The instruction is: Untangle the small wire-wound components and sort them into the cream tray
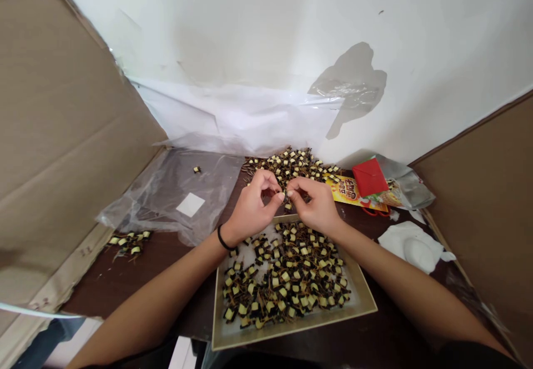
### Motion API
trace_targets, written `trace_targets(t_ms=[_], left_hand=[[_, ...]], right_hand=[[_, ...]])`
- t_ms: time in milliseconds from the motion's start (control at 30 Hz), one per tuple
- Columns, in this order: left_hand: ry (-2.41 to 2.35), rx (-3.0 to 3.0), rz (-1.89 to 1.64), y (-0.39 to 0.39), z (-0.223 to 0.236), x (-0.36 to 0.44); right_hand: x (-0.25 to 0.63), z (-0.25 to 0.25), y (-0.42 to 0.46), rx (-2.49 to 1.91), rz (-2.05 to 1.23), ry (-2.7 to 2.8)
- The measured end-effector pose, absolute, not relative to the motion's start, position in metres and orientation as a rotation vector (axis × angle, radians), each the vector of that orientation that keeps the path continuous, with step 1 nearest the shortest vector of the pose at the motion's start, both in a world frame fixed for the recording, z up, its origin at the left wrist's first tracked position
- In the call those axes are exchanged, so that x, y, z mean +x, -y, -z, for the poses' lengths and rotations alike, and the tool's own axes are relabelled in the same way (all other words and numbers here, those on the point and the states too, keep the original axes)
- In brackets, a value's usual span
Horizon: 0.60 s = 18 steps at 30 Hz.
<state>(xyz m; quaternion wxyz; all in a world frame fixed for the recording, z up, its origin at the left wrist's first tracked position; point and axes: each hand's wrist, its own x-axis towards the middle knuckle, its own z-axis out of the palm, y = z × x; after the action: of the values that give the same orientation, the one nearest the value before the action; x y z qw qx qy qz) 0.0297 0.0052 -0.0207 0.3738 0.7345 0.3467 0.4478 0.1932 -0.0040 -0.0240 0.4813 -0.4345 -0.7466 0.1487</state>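
My left hand [259,205] and my right hand [313,202] meet fingertip to fingertip above the far edge of a shallow cream box [291,333]. Thumb and forefinger of the left are pinched on a small yellow-and-black part with wire leads, mostly covered by the fingers. The right fingertips are also pinched, right against it; what exactly they grip is too small to make out. Inside the box lie a great many small yellow-and-black parts [285,275] with thin copper-coloured leads. Beyond my hands rises a loose pile of similar parts [293,163].
Clear plastic sheeting [166,180] on the left carries a white paper square [190,204] and one part [197,169]. A small cluster of parts [130,242] lies nearer. At right are a red packet [370,177], a yellow printed bag [343,189] and crumpled white tissue [410,245]. Cardboard walls flank the table.
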Motion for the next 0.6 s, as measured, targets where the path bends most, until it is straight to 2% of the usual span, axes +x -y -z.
trace_targets(t_ms=[200, 300, 467, 600], left_hand=[[-0.969, 1.626, -1.189, -0.007, 0.017, 0.033], [-0.988, 1.496, -1.188, -0.010, 0.016, 0.034], [-0.960, 1.382, -1.165, -0.011, 0.011, 0.033], [-0.888, 1.363, -1.114, -0.007, 0.006, 0.033]], right_hand=[[0.195, 0.029, -0.004, -1.101, -0.484, 1.702], [0.195, 0.028, -0.003, -1.109, -0.244, 1.633], [0.193, 0.025, 0.005, -0.953, 0.215, 1.895], [0.194, 0.026, 0.007, -0.920, 0.390, 1.958]])
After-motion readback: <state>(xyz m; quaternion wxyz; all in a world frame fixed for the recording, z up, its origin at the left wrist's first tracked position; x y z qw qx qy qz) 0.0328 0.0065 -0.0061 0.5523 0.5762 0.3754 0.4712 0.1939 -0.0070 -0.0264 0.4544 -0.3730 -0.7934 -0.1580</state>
